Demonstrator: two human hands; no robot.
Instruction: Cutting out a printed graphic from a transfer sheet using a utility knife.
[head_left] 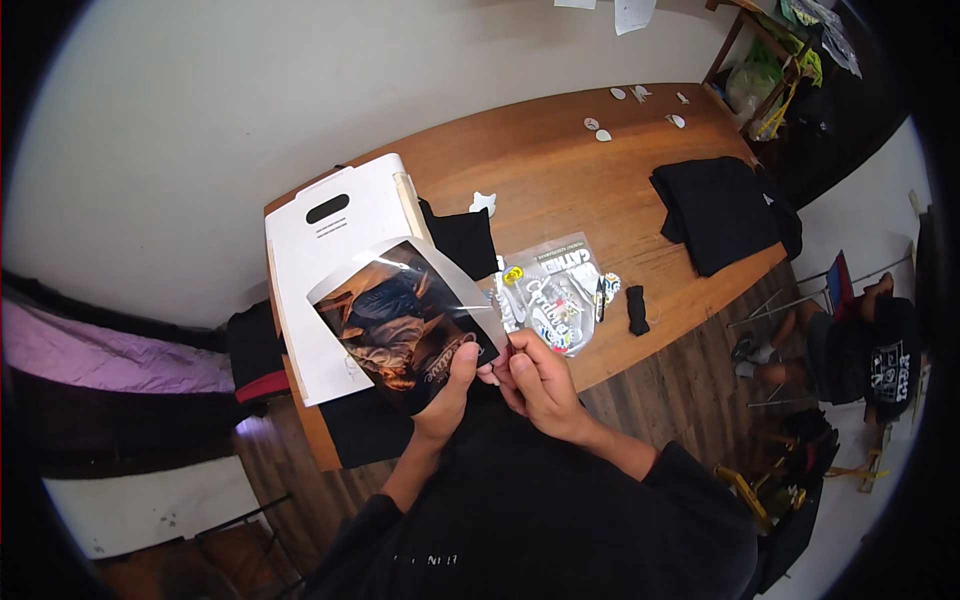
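I hold up a glossy printed transfer sheet (405, 320) with a dark brown picture on it. My left hand (450, 385) pinches its lower right edge. My right hand (535, 385) grips the same corner, fingers closed at the sheet's edge. Behind the sheet lies a white heat press machine (330, 235) with a dark slot handle. A clear sheet of colourful stickers (555, 290) rests on the wooden table (560, 170) just beyond my hands.
A folded black garment (720, 210) lies on the table's right side, another black cloth (462, 238) beside the press. A small black piece (637, 308) and several white cut-outs (640, 95) are scattered. A person sits on a chair (860, 345) at right.
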